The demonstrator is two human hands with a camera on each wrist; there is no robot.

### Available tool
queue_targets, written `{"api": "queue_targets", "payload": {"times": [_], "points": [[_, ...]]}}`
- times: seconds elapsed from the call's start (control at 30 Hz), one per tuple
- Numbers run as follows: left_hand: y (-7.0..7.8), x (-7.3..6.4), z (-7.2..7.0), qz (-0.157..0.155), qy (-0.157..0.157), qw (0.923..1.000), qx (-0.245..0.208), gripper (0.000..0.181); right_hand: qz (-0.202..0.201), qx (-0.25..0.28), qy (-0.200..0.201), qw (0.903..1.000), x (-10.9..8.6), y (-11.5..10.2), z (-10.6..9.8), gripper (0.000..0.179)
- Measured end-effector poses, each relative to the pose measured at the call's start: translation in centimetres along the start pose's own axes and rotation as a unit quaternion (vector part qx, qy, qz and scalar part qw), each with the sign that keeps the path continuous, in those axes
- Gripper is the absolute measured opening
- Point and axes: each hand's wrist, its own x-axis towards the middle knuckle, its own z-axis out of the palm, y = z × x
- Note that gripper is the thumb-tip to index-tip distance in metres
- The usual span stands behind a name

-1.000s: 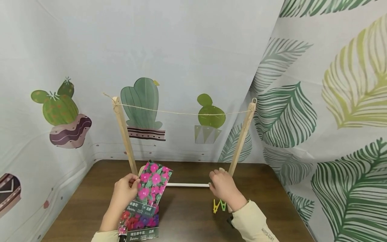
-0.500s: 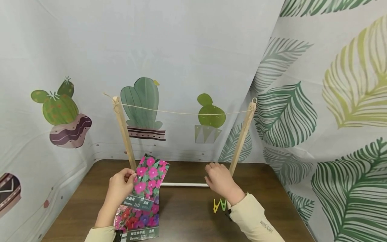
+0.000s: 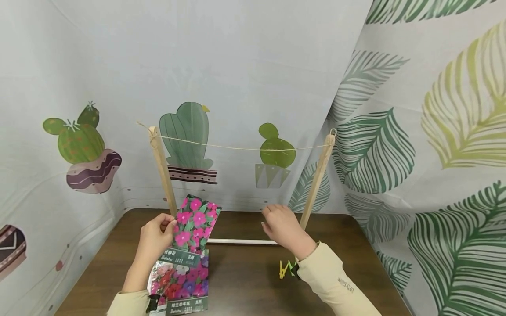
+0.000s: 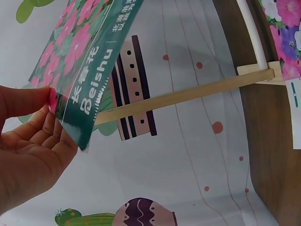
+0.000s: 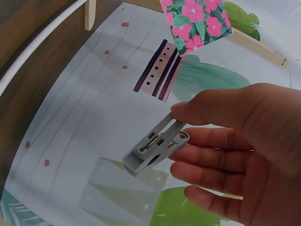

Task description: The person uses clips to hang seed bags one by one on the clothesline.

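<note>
My left hand (image 3: 156,235) pinches a seed packet (image 3: 194,226) with pink flowers by its left edge, between thumb and fingers. The packet is raised and leans slightly, its green label at the bottom. In the right wrist view, my right hand (image 5: 221,150) pinches a grey clothespin (image 5: 155,143) by its handle end; the hand's back hides it in the head view. Above both hands a thin string (image 3: 237,148) runs between two wooden posts. A second seed packet (image 3: 187,285) with red and purple flowers lies on the table, partly behind the raised one.
The left post (image 3: 163,171) and right post (image 3: 317,182) stand on the brown table (image 3: 245,281), joined low down by a white rod (image 3: 241,241). A yellow clothespin (image 3: 283,269) and a green clothespin (image 3: 291,267) lie near my right forearm. Patterned cloth hangs behind.
My left hand has lifted the pink-flowered packet up and slightly left. My right hand has risen and shifted a little left, away from the right post.
</note>
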Motion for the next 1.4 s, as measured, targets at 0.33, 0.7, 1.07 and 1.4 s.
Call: {"api": "queue_targets", "payload": {"times": [0.33, 0.7, 1.07, 1.4], "points": [[0.1, 0.7, -0.7, 0.014, 0.038, 0.9992, 0.007, 0.008, -0.014, -0.012, 0.005, 0.9998, 1.5, -1.0, -1.2, 0.019], [0.5, 1.3, -1.4, 0.008, 0.046, 0.9988, 0.012, 0.011, -0.027, 0.009, 0.026, 0.9992, 3.9, -1.5, -2.7, 0.019], [1.1, 2.1, -2.4, 0.001, 0.067, 0.9977, -0.011, 0.014, -0.038, 0.028, 0.066, 0.9967, 6.6, -1.7, -4.8, 0.020], [1.9, 3.0, -3.1, 0.013, 0.091, 0.9956, -0.018, 0.010, -0.046, 0.036, 0.105, 0.9927, 8.1, -2.0, -6.2, 0.020]]}}
